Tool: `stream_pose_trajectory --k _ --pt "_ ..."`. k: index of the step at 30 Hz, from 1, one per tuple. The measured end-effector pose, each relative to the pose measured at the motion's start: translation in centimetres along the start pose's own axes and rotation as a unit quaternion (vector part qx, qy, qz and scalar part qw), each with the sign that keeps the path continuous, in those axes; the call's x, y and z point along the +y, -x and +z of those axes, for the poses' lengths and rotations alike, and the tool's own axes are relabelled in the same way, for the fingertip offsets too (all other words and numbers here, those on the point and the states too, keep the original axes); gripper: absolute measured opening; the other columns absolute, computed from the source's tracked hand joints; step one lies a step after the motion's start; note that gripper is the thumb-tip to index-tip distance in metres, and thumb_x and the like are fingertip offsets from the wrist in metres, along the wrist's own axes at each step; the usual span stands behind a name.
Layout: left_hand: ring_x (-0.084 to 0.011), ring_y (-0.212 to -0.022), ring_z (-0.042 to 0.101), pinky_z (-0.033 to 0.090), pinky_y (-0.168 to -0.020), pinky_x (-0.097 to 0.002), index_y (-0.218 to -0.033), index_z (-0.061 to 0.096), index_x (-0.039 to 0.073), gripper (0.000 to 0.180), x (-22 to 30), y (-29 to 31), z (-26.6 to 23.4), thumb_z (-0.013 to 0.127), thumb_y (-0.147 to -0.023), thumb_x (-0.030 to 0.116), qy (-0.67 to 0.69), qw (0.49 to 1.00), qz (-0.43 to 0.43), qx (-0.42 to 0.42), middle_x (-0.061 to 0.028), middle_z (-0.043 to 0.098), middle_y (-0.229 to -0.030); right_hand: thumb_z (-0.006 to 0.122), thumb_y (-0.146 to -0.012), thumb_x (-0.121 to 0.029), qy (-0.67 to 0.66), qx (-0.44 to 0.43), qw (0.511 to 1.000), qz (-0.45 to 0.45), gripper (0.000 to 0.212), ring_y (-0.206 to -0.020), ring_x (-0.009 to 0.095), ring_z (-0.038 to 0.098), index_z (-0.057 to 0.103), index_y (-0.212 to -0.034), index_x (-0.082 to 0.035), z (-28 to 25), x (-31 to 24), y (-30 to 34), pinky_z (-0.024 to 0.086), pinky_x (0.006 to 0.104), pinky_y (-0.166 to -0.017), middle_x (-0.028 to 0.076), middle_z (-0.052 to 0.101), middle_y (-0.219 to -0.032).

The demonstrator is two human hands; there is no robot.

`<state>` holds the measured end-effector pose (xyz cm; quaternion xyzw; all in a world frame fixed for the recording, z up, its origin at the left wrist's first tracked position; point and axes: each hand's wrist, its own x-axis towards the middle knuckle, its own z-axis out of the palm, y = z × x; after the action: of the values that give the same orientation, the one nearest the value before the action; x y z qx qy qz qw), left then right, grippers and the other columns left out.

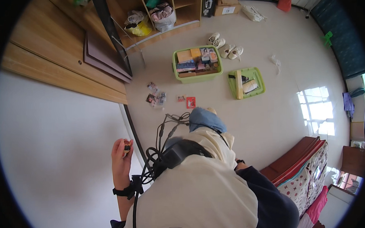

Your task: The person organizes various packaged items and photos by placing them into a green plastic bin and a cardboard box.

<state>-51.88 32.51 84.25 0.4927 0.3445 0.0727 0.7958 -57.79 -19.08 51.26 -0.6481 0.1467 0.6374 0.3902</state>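
My left hand [121, 153] is raised beside the white wall at the left, with a black strap round its wrist. Its fingers are closed round a small brown and black object [127, 148], whose kind I cannot make out. My right forearm goes down past my side to a dark wristband [240, 161]; the hand itself is hidden behind my clothes. On the floor ahead stands a green plastic storage box [198, 78], full of small boxes and packets. Its green lid [260, 91] lies to the right, holding a pale wooden strip [239, 84] and some dark items.
Small cards [152, 99] and a red card [190, 102] lie on the floor near my legs. Two pairs of shoes [231, 51] stand behind the box. Black cables [160, 141] hang at my left side. A bed [306, 172] is at right, wooden shelving [186, 22] at far left.
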Motion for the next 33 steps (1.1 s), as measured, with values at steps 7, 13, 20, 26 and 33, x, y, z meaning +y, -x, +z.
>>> stream_pose_trajectory --k 7,13,20,26,33 --pt "-0.0231 -0.115 0.063 0.053 -0.095 -0.0304 -0.116 0.059 0.005 0.021 1.7 -4.1 1.0 0.061 -0.101 0.02 0.0 0.998 0.061 0.029 -0.0049 0.062 -0.111 0.057 -0.094 -0.028 0.02 0.05 0.999 0.0 0.027 -0.09 0.022 0.067 0.068 -0.11 -0.009 -5.5 -5.6 0.2 0.053 0.0353 -0.077 0.007 0.071 -0.1" --pt "-0.0255 -0.116 0.062 0.052 -0.101 -0.0334 -0.118 0.06 0.005 0.023 2.8 -8.9 2.0 0.063 -0.1 0.019 0.037 0.991 0.068 0.105 -0.0065 0.062 -0.114 0.055 -0.094 -0.025 0.019 0.062 0.997 0.048 0.026 -0.087 0.019 0.067 0.067 -0.109 -0.007 -13.6 -10.5 -0.7 0.052 0.0328 -0.074 0.007 0.071 -0.096" --pt "-0.0253 -0.116 0.062 0.053 -0.099 -0.0332 -0.126 0.057 0.002 0.032 3.0 -16.4 3.5 0.063 -0.1 0.017 0.139 0.967 0.075 0.2 -0.0093 0.063 -0.117 0.054 -0.095 -0.023 -0.019 0.139 0.985 0.097 0.025 -0.083 0.017 0.067 0.067 -0.108 -0.005 -27.7 -19.5 -2.7 0.052 0.0298 -0.07 0.007 0.071 -0.093" --pt "-0.0269 -0.121 0.059 0.052 -0.102 -0.0353 -0.131 0.055 0.003 0.036 2.1 -24.6 -3.2 0.065 -0.097 0.008 0.165 0.958 -0.006 0.233 -0.0095 0.061 -0.121 0.053 -0.095 -0.021 -0.101 0.289 0.946 -0.102 0.024 -0.079 0.015 0.066 0.066 -0.106 -0.004 -37.5 -38.5 -9.3 0.051 0.0273 -0.067 0.006 0.071 -0.089" --pt "-0.0235 -0.112 0.064 0.054 -0.099 -0.0328 -0.122 0.06 0.005 0.025 1.2 -42.1 -15.3 0.064 -0.097 0.008 0.111 0.979 -0.15 0.08 -0.0066 0.064 -0.114 0.051 -0.095 -0.008 0.155 0.25 0.881 -0.371 0.019 -0.077 0.015 0.068 0.066 -0.105 -0.003 -17.6 -59.7 -25.4 0.052 0.027 -0.066 0.008 0.072 -0.087"
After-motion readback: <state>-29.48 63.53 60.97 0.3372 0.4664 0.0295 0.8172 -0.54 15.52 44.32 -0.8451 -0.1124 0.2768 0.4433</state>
